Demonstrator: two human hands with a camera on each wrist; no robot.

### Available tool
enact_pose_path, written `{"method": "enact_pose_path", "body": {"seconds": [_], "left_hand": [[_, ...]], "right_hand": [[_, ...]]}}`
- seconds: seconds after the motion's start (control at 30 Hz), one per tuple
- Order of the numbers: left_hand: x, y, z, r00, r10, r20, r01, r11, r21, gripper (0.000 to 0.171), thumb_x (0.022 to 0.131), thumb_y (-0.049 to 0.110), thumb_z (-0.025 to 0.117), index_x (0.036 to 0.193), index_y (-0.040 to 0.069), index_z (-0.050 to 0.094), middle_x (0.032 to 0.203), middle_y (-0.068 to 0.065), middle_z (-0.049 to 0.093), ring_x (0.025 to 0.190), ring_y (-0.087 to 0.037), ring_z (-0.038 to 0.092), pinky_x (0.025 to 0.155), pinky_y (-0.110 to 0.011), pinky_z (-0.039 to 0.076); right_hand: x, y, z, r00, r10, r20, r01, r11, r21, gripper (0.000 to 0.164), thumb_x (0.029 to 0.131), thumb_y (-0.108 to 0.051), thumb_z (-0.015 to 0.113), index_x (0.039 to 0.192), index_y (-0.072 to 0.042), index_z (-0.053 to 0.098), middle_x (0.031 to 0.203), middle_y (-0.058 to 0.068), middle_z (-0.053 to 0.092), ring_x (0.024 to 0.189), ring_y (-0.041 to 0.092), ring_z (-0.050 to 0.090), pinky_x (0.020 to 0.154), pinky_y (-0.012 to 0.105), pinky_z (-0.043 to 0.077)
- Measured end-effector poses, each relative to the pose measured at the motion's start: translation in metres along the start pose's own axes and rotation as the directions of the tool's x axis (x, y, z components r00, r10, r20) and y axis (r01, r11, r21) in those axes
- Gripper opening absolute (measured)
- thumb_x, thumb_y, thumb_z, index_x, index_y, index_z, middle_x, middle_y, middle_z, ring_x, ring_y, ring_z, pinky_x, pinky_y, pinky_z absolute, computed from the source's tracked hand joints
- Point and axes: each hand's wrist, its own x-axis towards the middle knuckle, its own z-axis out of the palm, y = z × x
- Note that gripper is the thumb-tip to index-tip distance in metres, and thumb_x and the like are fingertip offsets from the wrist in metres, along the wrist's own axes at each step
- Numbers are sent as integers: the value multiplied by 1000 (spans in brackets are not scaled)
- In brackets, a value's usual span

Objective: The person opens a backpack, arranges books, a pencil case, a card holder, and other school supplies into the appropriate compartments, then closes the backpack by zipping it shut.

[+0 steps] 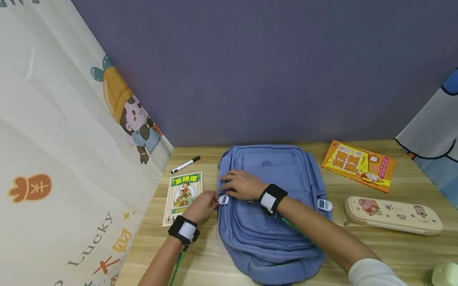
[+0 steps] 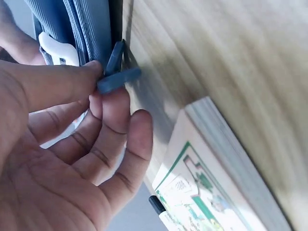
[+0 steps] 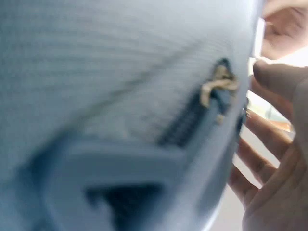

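Note:
A blue backpack (image 1: pixel 272 174) lies flat on the wooden table. At its left side my left hand (image 1: pixel 202 207) pinches a dark blue zipper pull (image 2: pixel 118 79) between thumb and finger; the other fingers curve loosely below. A white buckle (image 1: pixel 223 200) sits beside those fingertips. My right hand (image 1: pixel 247 186) rests over the backpack's left part, fingers spread and slightly bent at its edge. In the right wrist view the fingers (image 3: pixel 267 134) lie along the bag's side, and a zipper slider with a beige cord (image 3: pixel 219 89) shows on the blurred fabric.
Left of the backpack lie a green-and-cream book (image 1: pixel 183 194) and a white marker (image 1: pixel 185 164) with a black cap. An orange book (image 1: pixel 359 165) and a cream pencil case (image 1: pixel 393 214) lie to the right. Behind stands a dark grey-blue panel (image 1: pixel 264 71); a printed curtain (image 1: pixel 71 139) hangs left.

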Motion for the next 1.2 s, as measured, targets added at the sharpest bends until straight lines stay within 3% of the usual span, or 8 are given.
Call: {"method": "enact_pose_path", "body": {"seconds": [0.13, 0.33, 0.5, 0.6, 0.8, 1.03, 1.2], "left_hand": [[-6, 3, 0, 999, 32, -30, -31, 999, 32, 4, 97, 0, 68, 94, 2, 67, 88, -6, 63, 81, -16, 60, 70, -31, 51], [-19, 6, 2, 999, 13, -48, -11, 999, 53, 10, 93, 0, 72, 90, 7, 65, 84, 0, 60, 76, -11, 56, 66, -27, 48], [-16, 11, 0, 992, 61, -107, -54, 996, 68, 9, 92, -1, 71, 90, 6, 65, 84, -3, 61, 75, -14, 58, 66, -28, 50], [-19, 14, 0, 994, 43, -101, -37, 997, 62, 7, 92, -1, 71, 91, 5, 67, 85, -4, 63, 76, -14, 60, 67, -29, 51], [-37, 21, 7, 997, -26, -70, 29, 999, 33, 6, 91, -1, 72, 91, 3, 68, 87, -3, 65, 76, -12, 61, 66, -26, 52], [-56, 28, 12, 995, -15, -101, 14, 1000, -6, 9, 89, -3, 72, 88, 6, 69, 82, 0, 62, 72, -9, 57, 64, -23, 49], [-61, 31, 12, 994, 0, -107, -2, 1000, -14, 9, 89, -2, 72, 88, 7, 69, 82, 2, 63, 72, -7, 56, 64, -22, 50]], "right_hand": [[-2, 1, 5, 1000, -2, -21, 3, 999, 48, 28, 103, -29, 73, 129, -22, 79, 147, 6, 68, 140, 31, 57, 118, 51, 45], [-2, 2, 6, 1000, -14, -4, 14, 992, 127, 30, 103, -28, 72, 130, -18, 78, 147, 10, 67, 142, 35, 56, 120, 51, 44], [-1, 6, -3, 1000, 31, -5, -30, 988, 155, 31, 102, -26, 73, 131, -17, 78, 148, 11, 66, 143, 36, 54, 120, 52, 43], [-1, 8, -3, 999, 44, 3, -44, 989, 142, 31, 102, -29, 72, 132, -19, 77, 149, 9, 66, 144, 34, 54, 120, 52, 43], [-1, 8, 7, 999, 45, 18, -47, 990, 132, 32, 103, -34, 71, 133, -23, 77, 150, 5, 65, 145, 31, 53, 119, 51, 44], [-1, 5, 9, 998, 63, 17, -65, 985, 159, 31, 103, -32, 72, 132, -22, 77, 150, 5, 66, 145, 31, 53, 121, 51, 43], [-1, 2, 3, 996, 87, 18, -89, 978, 187, 30, 102, -27, 73, 131, -18, 78, 149, 8, 66, 145, 33, 53, 121, 52, 43]]}}
